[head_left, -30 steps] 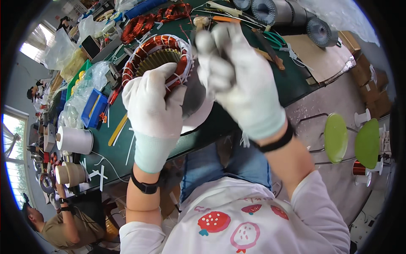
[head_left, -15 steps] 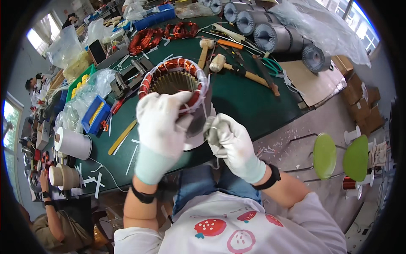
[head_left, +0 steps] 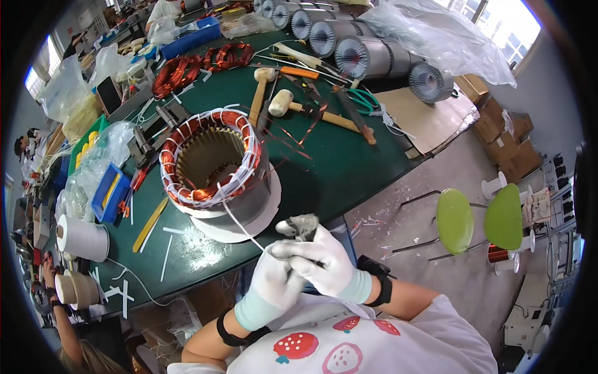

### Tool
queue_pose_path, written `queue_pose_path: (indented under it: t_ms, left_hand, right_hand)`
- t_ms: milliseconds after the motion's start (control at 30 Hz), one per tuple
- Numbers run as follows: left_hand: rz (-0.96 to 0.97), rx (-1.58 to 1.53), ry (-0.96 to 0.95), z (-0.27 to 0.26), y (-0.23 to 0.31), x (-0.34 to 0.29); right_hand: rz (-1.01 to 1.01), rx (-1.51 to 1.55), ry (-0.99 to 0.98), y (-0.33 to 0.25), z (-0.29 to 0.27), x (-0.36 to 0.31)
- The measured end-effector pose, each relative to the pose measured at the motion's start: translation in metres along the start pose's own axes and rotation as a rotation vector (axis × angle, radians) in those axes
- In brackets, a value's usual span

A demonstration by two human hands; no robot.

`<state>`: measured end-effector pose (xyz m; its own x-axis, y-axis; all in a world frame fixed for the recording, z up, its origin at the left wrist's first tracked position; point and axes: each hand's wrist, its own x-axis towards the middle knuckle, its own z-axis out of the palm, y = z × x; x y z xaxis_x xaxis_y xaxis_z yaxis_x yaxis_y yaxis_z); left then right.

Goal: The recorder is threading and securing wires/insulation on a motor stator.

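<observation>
A motor stator point(head_left: 249, 202) stands upright on a round white pad point(head_left: 265, 221), near the table's front edge. Its red-brown copper winding ring point(head_left: 177, 140) is laced around with white cord. From the near rim, a taut length of this white cord point(head_left: 237, 219) runs down to my gloved hands. My left hand point(head_left: 271, 287) is closed on the cord, its fingers pressed against the other hand. My right hand point(head_left: 327, 265) is also closed, pinching beside it, with grey-stained fingertips raised. The exact grip between the fingers is partly hidden.
Mallets point(head_left: 283, 103), a file and green-handled scissors point(head_left: 361, 100) lie behind the stator. Loose copper coils point(head_left: 180, 75) sit at the back, metal stator cores point(head_left: 367, 56) at back right. Left are a blue bin point(head_left: 112, 193), a white cord spool point(head_left: 84, 239) and a yellow strip point(head_left: 149, 225).
My left hand has come off the winding ring and down to meet the right hand near my body. The cord now stretches from the rim to both hands. The whole view has shifted.
</observation>
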<state>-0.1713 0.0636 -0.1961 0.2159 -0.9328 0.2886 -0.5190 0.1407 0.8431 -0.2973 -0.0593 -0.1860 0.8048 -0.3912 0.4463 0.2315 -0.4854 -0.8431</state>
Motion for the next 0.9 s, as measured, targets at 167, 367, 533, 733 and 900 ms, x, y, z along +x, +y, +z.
queue_pose_path:
  t_ms: [167, 367, 533, 733, 900]
  left_hand:
    - [-0.169, -0.041, 0.135, -0.036, 0.006, -0.018]
    - [-0.324, 0.328, 0.502, -0.064, -0.037, -0.071]
    - [-0.171, 0.51, 0.602, -0.055, -0.049, -0.06]
    - [-0.063, 0.75, 0.474, -0.059, -0.053, -0.055]
    - [-0.026, 0.748, 0.453, -0.063, -0.052, -0.05]
  right_hand:
    - [0.223, -0.139, 0.049, -0.008, -0.067, 0.022]
    - [0.136, -0.645, 0.109, 0.018, -0.191, 0.098]
    - [0.289, -1.152, -0.129, 0.08, -0.28, 0.191]
    - [0.534, -1.476, -0.389, 0.18, -0.266, 0.22]
    - [0.395, -1.523, -0.376, 0.19, -0.278, 0.218]
